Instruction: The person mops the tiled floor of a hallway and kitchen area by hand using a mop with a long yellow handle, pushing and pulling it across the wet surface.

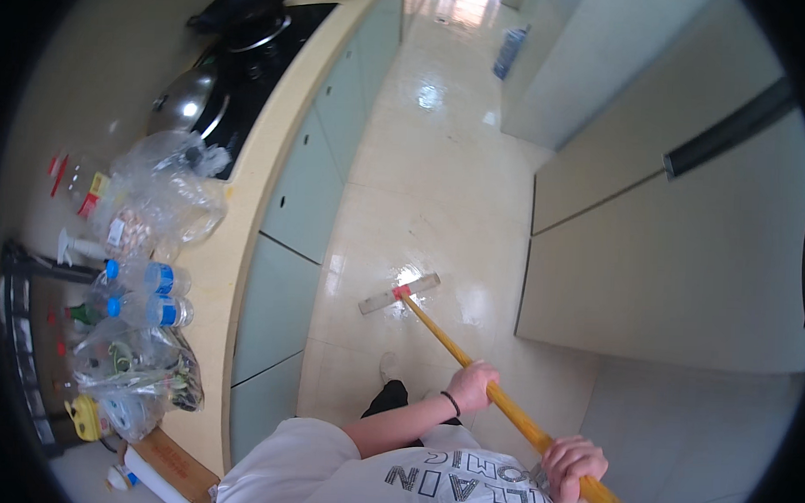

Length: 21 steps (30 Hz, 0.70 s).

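Note:
My left hand (474,387), with a dark braided band on its wrist, grips the yellow pole (443,335) of a floor squeegee about midway along. Higher up the same pole, close to my shirt, my right hand (574,465) is closed around it. The squeegee's pale, narrow head (381,302) rests on the wet tiled floor (424,206), joined to the pole by a red socket (401,292). The pole slants from the head towards the lower right, where its end leaves the picture. One of my shoes (388,365) shows behind the head.
Pale green cabinets (297,184) run along the left under a beige counter (219,272). On it stand a black hob (276,74), water bottles (151,309) and plastic bags (172,183). A large panelled appliance or cabinet (615,259) borders the right. A blue object (510,52) lies farther ahead.

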{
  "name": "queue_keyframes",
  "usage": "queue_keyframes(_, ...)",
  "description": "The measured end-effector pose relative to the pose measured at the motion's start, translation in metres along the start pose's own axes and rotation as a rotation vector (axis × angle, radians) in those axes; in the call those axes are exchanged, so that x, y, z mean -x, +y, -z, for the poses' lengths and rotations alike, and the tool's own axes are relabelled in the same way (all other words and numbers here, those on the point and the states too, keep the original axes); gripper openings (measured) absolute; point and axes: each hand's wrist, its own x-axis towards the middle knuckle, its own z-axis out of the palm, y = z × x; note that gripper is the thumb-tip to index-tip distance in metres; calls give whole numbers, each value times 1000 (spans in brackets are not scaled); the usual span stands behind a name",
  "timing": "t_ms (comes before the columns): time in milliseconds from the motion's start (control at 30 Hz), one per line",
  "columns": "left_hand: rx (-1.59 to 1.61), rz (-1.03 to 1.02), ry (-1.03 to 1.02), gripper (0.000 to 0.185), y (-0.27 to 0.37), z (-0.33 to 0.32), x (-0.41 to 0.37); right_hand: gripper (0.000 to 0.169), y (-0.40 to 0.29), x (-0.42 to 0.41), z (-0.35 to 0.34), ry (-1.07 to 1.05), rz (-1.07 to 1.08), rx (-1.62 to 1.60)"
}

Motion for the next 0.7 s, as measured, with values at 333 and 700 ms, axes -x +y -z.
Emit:
queue_keyframes(333,-50,-173,-48,14,-24,-40,-13,26,8,71,48,44,133,121)
queue_keyframes(700,-39,-292,-234,17,44,-205,73,26,-101,222,113,149,147,112)
